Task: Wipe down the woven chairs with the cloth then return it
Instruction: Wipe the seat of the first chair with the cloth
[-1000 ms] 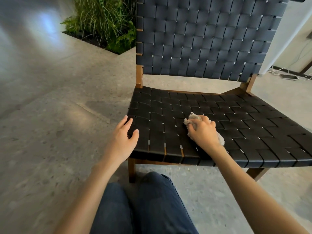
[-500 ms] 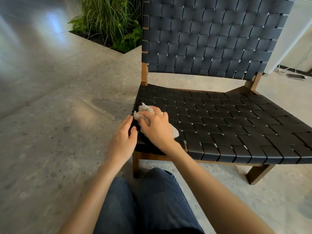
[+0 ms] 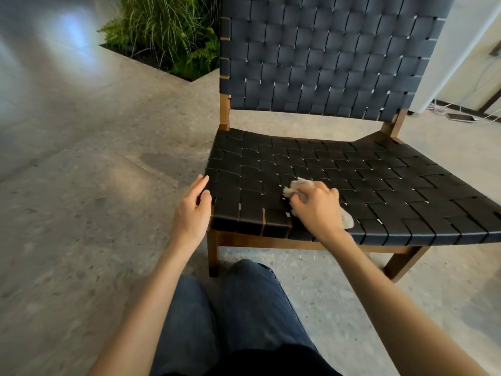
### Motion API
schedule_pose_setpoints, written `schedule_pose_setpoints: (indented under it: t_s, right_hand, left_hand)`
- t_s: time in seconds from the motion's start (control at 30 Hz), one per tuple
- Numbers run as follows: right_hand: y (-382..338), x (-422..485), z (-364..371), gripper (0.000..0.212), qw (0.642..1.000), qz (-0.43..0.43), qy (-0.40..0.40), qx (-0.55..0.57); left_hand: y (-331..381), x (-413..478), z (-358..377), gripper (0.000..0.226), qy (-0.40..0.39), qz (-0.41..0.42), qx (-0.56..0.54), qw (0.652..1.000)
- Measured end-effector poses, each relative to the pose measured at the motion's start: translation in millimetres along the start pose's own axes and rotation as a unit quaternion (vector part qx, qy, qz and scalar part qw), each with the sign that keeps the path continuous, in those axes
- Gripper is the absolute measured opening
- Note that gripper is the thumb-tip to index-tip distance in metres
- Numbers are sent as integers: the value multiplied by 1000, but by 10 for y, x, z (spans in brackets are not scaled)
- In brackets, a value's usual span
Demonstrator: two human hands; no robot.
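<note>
Right hand (image 3: 315, 210) grips cloth (image 3: 296, 185) on seat (image 3: 379, 185) | left hand (image 3: 193, 210) rests at corner

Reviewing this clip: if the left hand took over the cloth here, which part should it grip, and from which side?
Likely the bunched end of the cloth poking out past the fingertips of the right hand, reached from the left, where the left hand rests on the chair corner. The tail near the wrist lies flat, half covered.
</note>
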State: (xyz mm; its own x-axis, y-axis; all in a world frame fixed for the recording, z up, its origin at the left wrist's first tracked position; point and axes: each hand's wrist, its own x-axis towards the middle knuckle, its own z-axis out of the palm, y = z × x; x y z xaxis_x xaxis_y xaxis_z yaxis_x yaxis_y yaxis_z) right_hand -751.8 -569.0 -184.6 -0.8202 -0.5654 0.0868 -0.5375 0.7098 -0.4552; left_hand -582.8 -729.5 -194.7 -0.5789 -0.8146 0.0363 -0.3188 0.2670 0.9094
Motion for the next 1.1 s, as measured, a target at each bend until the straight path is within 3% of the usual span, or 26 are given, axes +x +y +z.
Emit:
schedule_pose_setpoints:
  t_s: [0.17,0.3,0.4,0.57,0.67,0.73,0.87,1.1]
  right_hand:
    - [-797,-189,316,33,991,-102,-28,83]
    - [-1330,-292,437,33,980,-127,-32,149]
    - [-1418,-396,458,32,983,-140,-3,121]
    - [-1097,-415,403,33,986,-151,45,51]
    - [-834,-385,346,33,990,-132,56,18]
    - [-615,-373,283,35,992,-116,57,-3]
    - [-75,-365,74,34,994,-79,62,-35]
    - [972,-376,-456,34,993,-17,99,-68]
  left_hand:
    - [-44,-124,-103,44,-52,-21,-96,994]
    - [-130,-218,-174,40,-26,-55,-120,991]
    - [-105,-263,-190,35,-7,-41,-99,994]
    - [-2,-337,-102,43,37,14,86,995]
    - [100,-402,35,43,42,90,295,950]
    - [172,-469,150,41,44,130,378,916]
    - [318,-588,469,43,-9,196,408,892]
    - [477,-662,1006,48,-87,214,440,868]
